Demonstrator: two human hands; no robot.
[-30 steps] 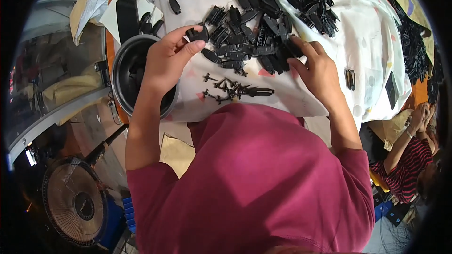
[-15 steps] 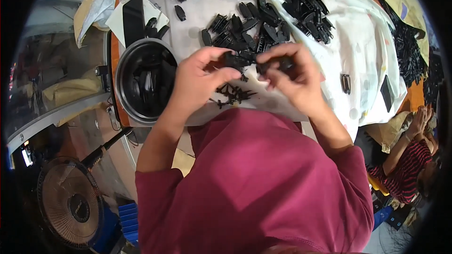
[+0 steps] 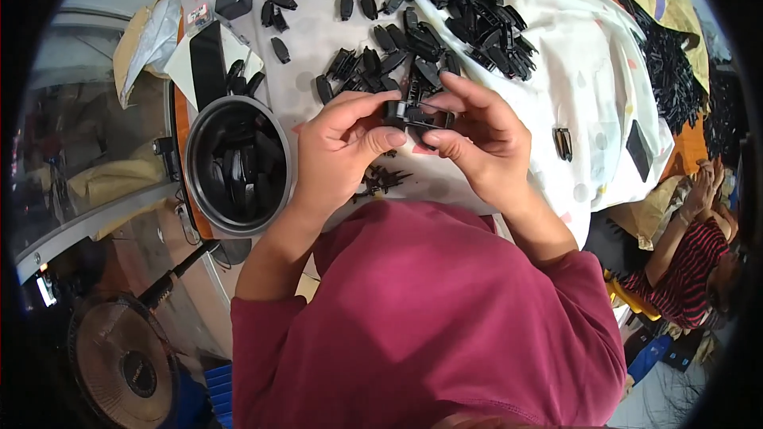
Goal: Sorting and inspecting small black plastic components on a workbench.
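A small black plastic part (image 3: 415,114) is pinched between left hand (image 3: 343,147) and right hand (image 3: 477,143), fingers closed; it could be dropped among the loose pieces (image 3: 381,179) if the grip slips

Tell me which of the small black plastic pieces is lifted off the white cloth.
The small black plastic piece pinched between the left hand and right hand; every other piece lies on the white cloth.

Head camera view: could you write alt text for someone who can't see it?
Both hands, left hand and right hand, pinch a small black plastic part above a white cloth strewn with similar black parts. A round metal bowl holding more sits to the left.
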